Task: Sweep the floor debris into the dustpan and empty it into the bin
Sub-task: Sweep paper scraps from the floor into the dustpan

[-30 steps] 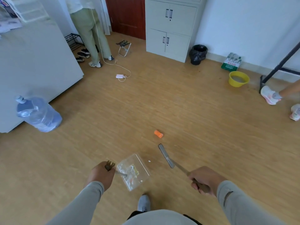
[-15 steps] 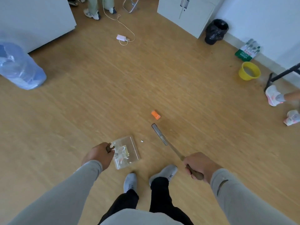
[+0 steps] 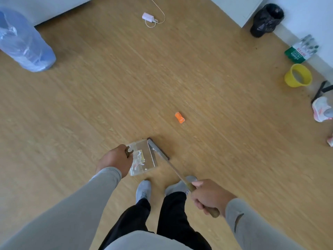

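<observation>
You're mid-sweep: left hand (image 3: 115, 162) gripping dustpan (image 3: 144, 157) handle, right hand (image 3: 210, 196) gripping broom (image 3: 158, 150) against pan lip. Orange debris (image 3: 179, 117) lying beyond; fetching it next, probably. Bin (image 3: 266, 19) far.

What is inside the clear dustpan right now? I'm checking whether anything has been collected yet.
The dustpan holds small white scraps and a yellowish piece. The left hand covers its handle end, so anything there is hidden.

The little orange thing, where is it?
In the head view, the small orange plastic piece lies on the wooden floor, right of centre, just beyond the broom head.
</observation>
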Tool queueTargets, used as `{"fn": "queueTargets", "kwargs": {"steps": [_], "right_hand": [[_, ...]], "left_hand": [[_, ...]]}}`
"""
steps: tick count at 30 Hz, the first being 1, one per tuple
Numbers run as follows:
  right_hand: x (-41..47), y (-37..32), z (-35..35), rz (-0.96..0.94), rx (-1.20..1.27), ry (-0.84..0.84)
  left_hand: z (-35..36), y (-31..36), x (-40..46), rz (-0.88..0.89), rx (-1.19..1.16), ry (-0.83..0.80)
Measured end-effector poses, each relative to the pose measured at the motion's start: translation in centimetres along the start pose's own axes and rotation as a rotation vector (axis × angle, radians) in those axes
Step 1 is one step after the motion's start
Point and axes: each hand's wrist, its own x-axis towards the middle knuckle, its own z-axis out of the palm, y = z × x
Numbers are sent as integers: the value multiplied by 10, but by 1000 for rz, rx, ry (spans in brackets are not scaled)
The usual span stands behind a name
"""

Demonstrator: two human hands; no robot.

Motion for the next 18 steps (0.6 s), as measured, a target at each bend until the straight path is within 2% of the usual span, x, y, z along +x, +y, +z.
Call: {"fn": "queueTargets", "kwargs": {"steps": [5,11,18], "right_hand": [[-23,9,-43,-29,100,70],[3,0,-24,-28,-66,138],[6,1,-11,-21,-135,9]], "left_hand": [[-2,-3,0,13,-13,2],[-1,0,-2,15,-6,5],[-2,0,-4,11,-12,5]]}}
